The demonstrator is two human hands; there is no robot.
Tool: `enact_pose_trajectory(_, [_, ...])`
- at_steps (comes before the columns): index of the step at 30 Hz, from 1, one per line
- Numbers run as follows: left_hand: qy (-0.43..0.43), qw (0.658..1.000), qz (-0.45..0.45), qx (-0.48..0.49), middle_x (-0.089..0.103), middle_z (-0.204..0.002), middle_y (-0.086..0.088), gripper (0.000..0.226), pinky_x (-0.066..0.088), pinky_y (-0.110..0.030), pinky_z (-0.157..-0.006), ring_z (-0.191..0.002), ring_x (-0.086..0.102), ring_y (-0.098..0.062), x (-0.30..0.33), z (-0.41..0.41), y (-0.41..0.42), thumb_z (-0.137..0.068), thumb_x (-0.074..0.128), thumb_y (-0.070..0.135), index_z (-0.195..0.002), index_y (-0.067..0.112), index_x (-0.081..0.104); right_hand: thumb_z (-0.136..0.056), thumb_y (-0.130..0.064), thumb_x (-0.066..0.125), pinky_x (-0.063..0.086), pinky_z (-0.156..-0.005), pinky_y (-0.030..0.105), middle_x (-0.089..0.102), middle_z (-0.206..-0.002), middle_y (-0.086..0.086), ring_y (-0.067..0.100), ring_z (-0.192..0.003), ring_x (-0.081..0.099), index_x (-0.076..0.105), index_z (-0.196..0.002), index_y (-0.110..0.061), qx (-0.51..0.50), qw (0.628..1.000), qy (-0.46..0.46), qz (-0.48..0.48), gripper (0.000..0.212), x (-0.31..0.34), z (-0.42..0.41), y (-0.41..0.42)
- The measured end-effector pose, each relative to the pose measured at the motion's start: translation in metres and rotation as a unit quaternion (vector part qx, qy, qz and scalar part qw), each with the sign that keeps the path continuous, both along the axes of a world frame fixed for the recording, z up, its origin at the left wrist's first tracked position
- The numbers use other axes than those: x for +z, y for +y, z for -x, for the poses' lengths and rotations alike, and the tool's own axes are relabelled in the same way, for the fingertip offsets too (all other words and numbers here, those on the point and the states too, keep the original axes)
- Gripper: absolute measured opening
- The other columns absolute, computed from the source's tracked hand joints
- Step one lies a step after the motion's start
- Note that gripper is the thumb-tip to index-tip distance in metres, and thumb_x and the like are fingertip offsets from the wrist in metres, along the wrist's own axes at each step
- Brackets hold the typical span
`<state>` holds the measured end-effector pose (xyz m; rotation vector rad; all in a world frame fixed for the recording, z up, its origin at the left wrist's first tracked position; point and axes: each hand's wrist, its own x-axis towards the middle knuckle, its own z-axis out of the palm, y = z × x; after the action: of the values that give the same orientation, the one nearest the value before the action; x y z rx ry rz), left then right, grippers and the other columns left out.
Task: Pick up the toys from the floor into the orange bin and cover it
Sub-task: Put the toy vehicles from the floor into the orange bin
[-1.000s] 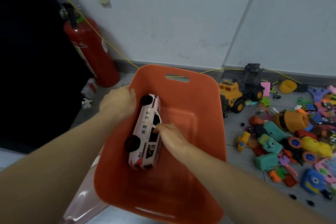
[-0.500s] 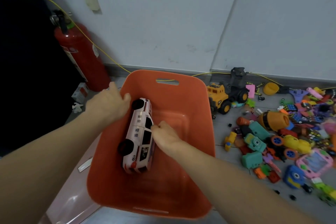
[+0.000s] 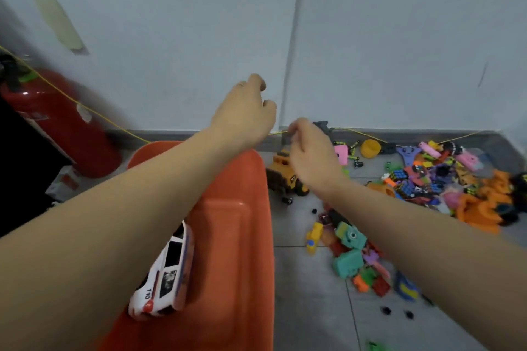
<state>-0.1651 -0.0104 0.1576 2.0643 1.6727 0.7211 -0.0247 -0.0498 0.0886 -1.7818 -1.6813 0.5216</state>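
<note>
Both hands are up over the far end of the orange bin (image 3: pixel 236 236), empty w/ fingers loosely curled — left hand (image 3: pixel 242 114) above the bin's far rim, right hand (image 3: pixel 310 151) just beside it, over the yellow toy truck (image 3: pixel 285 177). White police car (image 3: pixel 164 273) lies in the bin, well below the left forearm. Toy pile (image 3: pixel 427 188) sits on the floor to the right — none of it touched.

Both bare arms reach out over the orange plastic bin (image 3: pixel 236 236), left hand (image 3: pixel 242 114) and right hand (image 3: pixel 310 151) loosely curled, holding nothing. A white toy police car (image 3: pixel 165 273) lies inside the bin. Colourful plastic toys (image 3: pixel 427 179) litter the grey tiled floor (image 3: pixel 308 308) to the right.
</note>
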Motion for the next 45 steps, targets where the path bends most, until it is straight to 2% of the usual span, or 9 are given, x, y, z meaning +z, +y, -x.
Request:
enact_pose_trajectory(4, [-0.182,0.943,0.279,0.025,0.052,-0.085,-0.004,0.021,0.038,-0.028,-0.061,-0.070,0.049,-0.017,-0.031,-0.076,0.016,-0.095,0.047,0.021,-0.113,0.010,0.046,-0.092,-0.015,0.042,0.046,-0.076,0.037,0.059,-0.110,0.014,0.031,-0.095,0.056,0.045,-0.136,-0.020,-0.168,0.960,0.158,0.156,0.044,-0.047,-0.072,0.031])
enact_pose_trajectory(6, [-0.195,0.922,0.329,0.065,0.055,-0.098,-0.007,0.036,0.042,-0.027,-0.070,-0.082,0.054,-0.020,-0.064,-0.103,0.024,-0.094,0.051,0.026,-0.122,0.007,0.042,-0.094,-0.018,0.044,0.050,-0.086,0.040,0.056,-0.099,0.006,0.028,-0.091,0.055,0.045,-0.136,-0.023,-0.202,0.929,0.248,0.188,0.042,-0.068,-0.087,0.040])
enact_pose_trajectory(10, [-0.130,0.912,0.348,0.175,0.026,-0.153,-0.013,0.085,0.032,-0.045,-0.112,-0.138,0.031,-0.036,-0.123,-0.123,0.050,-0.086,0.061,0.042,-0.151,0.011,0.015,-0.091,-0.029,0.045,0.042,-0.079,0.032,0.058,-0.105,0.005,0.020,-0.081,0.051,0.051,-0.123,-0.024,-0.222,0.886,0.343,0.217,0.033,-0.109,-0.094,0.057])
enact_pose_trajectory(14, [-0.164,0.875,0.394,0.227,0.030,-0.152,-0.017,0.091,0.037,-0.049,-0.109,-0.135,0.035,-0.039,-0.155,-0.123,0.068,-0.085,0.066,0.041,-0.150,0.006,0.012,-0.092,-0.049,0.040,0.037,-0.110,0.051,0.041,-0.151,0.000,0.032,-0.132,0.045,0.035,-0.149,-0.034,-0.228,0.864,0.382,0.235,0.059,-0.143,-0.095,0.072])
enact_pose_trajectory(22, [-0.029,0.906,0.377,0.189,0.059,-0.115,-0.013,0.084,0.054,-0.039,-0.091,-0.105,0.061,-0.030,-0.174,-0.117,0.056,-0.060,0.083,0.051,-0.122,0.004,0.051,-0.102,-0.045,0.038,0.025,-0.115,0.042,0.032,-0.158,-0.003,0.027,-0.142,0.033,0.027,-0.154,-0.035,-0.240,0.809,0.492,0.214,0.054,-0.158,-0.084,0.066])
enact_pose_trajectory(32, [0.021,0.973,0.217,0.068,0.041,-0.134,-0.012,0.101,0.043,-0.033,-0.089,-0.114,0.049,-0.032,-0.053,-0.123,0.012,-0.063,0.064,0.078,-0.135,0.011,0.042,-0.083,-0.056,0.044,0.053,-0.091,0.051,0.066,-0.112,0.004,0.029,-0.102,0.065,0.055,-0.117,-0.036,-0.270,0.797,0.532,0.096,0.042,-0.058,-0.086,0.040])
enact_pose_trajectory(38, [-0.161,0.957,0.238,0.024,0.065,-0.106,-0.007,0.063,0.053,-0.036,-0.079,-0.091,0.065,-0.021,0.061,-0.046,-0.014,-0.088,0.034,0.073,-0.100,0.016,0.056,-0.073,-0.056,0.047,0.057,-0.081,0.059,0.072,-0.111,0.013,0.036,-0.095,0.072,0.060,-0.116,-0.025,-0.156,0.816,0.550,0.082,0.055,0.037,-0.046,0.026])
enact_pose_trajectory(41, [-0.163,0.954,0.246,0.058,0.068,-0.099,-0.009,0.073,0.055,-0.039,-0.084,-0.090,0.068,-0.022,0.095,0.012,-0.026,-0.087,0.033,0.076,-0.108,0.010,0.053,-0.075,-0.056,0.045,0.056,-0.085,0.056,0.072,-0.112,0.012,0.034,-0.097,0.072,0.060,-0.113,-0.025,-0.100,0.835,0.531,0.101,0.052,0.075,0.006,0.008])
enact_pose_trajectory(45, [-0.162,0.940,0.297,0.043,0.070,-0.079,-0.003,0.054,0.053,-0.034,-0.078,-0.073,0.064,-0.021,0.094,0.074,-0.053,-0.088,0.044,0.070,-0.086,0.020,0.065,-0.065,-0.060,0.049,0.055,-0.088,0.056,0.073,-0.102,0.011,0.033,-0.095,0.071,0.061,-0.108,-0.023,-0.033,0.850,0.500,0.161,0.057,0.083,0.077,-0.019])
